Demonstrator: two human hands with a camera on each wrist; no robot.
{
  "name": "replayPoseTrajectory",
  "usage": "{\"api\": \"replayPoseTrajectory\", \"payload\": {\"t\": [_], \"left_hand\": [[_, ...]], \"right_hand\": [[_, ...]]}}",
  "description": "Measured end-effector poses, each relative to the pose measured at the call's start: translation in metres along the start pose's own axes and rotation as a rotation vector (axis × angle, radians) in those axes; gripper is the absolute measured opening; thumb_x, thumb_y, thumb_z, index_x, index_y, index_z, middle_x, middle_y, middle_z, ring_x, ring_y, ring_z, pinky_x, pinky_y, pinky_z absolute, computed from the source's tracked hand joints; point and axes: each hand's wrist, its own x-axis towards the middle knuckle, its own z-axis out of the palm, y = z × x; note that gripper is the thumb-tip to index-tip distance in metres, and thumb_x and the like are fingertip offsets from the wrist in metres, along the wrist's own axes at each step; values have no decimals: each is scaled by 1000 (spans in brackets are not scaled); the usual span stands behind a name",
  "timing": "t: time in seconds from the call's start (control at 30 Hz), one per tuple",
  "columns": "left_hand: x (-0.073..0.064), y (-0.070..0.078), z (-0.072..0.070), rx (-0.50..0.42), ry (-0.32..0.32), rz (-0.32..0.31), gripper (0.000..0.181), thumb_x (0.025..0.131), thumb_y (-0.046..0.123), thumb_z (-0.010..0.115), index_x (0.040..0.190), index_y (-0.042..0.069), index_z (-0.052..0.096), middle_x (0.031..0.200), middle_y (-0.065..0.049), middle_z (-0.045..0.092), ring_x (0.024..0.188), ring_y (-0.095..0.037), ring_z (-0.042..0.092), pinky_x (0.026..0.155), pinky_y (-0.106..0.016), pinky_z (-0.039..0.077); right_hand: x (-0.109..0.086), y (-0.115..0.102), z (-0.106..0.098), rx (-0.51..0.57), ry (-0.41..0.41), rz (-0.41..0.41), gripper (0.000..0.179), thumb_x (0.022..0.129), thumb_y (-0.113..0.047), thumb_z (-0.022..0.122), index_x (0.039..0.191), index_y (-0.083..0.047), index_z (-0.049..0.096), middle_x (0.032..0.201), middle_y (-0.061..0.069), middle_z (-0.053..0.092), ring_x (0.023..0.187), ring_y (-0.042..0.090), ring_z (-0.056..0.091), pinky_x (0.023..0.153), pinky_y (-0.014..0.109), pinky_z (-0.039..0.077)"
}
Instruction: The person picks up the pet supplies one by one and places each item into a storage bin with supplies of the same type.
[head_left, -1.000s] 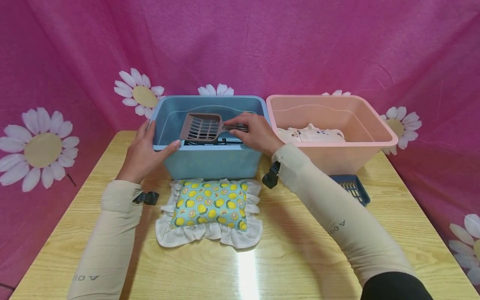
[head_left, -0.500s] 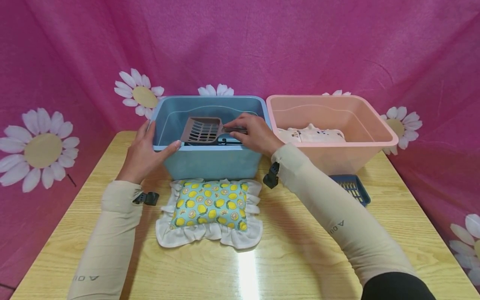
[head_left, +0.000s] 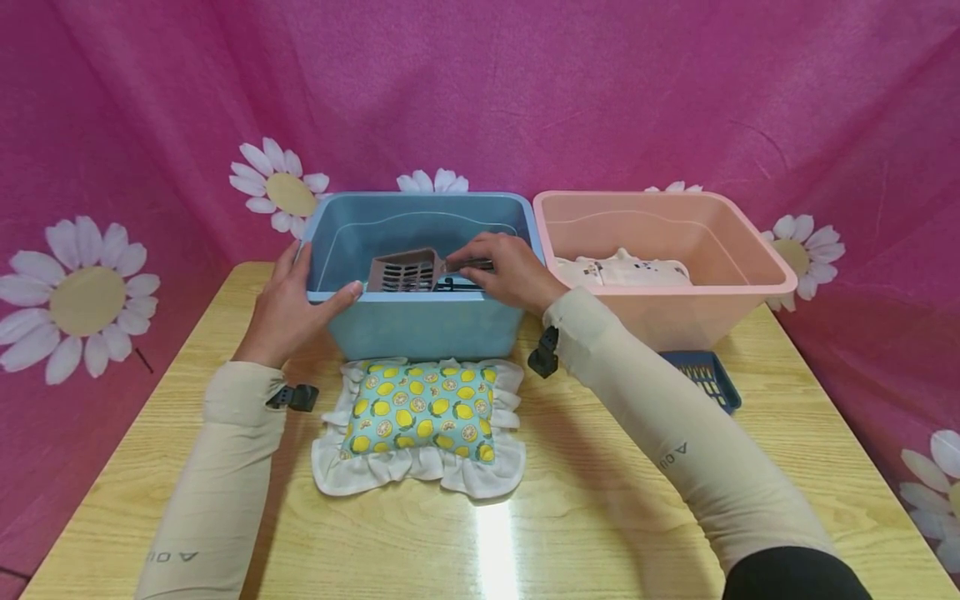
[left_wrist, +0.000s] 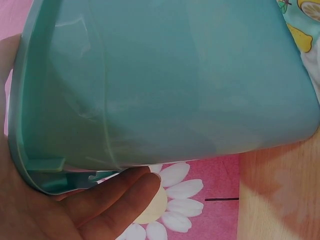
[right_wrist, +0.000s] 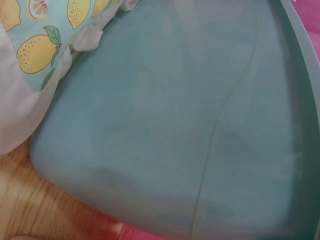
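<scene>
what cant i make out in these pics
Head view: near floor of the blue bin, behind its front wall.
Head view: part of the brown scoop, covered by the right hand.
Head view: dark item beside that scoop, too small.
Head view: bottom of the white cloth, behind the front wall of the pink bin.
Left wrist view: lemon cushion, cut off by frame edges.

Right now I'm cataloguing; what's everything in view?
blue tub: 1, blue, table's back left
pink tub: 1, pink, right of it
scoop: 1, brown, in blue tub
slotted piece: 1, navy, before pink tub
cushion: 1, aqua with lemons, before blue tub
fabric: count unclear, white, in pink tub
other items: count unclear, black, in blue tub
table: 1, yellowish, below
backdrop: 1, magenta, behind
sleeves: 2, beige, forearms
wrist cameras: 2, black, wrists
left hand: 1, on blue tub
right hand: 1, holding scoop
</scene>
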Motion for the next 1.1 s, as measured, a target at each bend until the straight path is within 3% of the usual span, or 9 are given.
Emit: {"api": "replayPoseTrajectory", "payload": {"t": [0.7, 0.83, 1.1], "left_hand": [[-1, 1, -2, 18, 1, 13, 102, 83, 67, 57, 156, 15, 9, 161, -12, 7, 138, -44, 24, 96, -69, 36], [-1, 1, -2, 18, -3, 13, 102, 83, 67, 57, 156, 15, 9, 161, -12, 7, 139, -44, 24, 95, -69, 37], [-1, 1, -1, 14, -9, 8, 102, 83, 67, 56, 156, 16, 8, 161, -10, 6, 138, -44, 24, 95, -69, 37]], "right_hand": [[1, -2, 0, -22, -22, 4, 24, 92, -12, 66, 115, -13, 72, 110, 1, 71, 105, 16, 58, 87, 33, 47], [0, -2, 1, -33, -14, 12, 22, 92, -15, 67, 112, -16, 74, 108, -3, 71, 105, 14, 58, 89, 36, 42], [0, -3, 1, -59, -20, 47, 20, 92, -19, 66, 110, -22, 75, 107, -8, 71, 103, 12, 54, 79, 39, 33]]}}
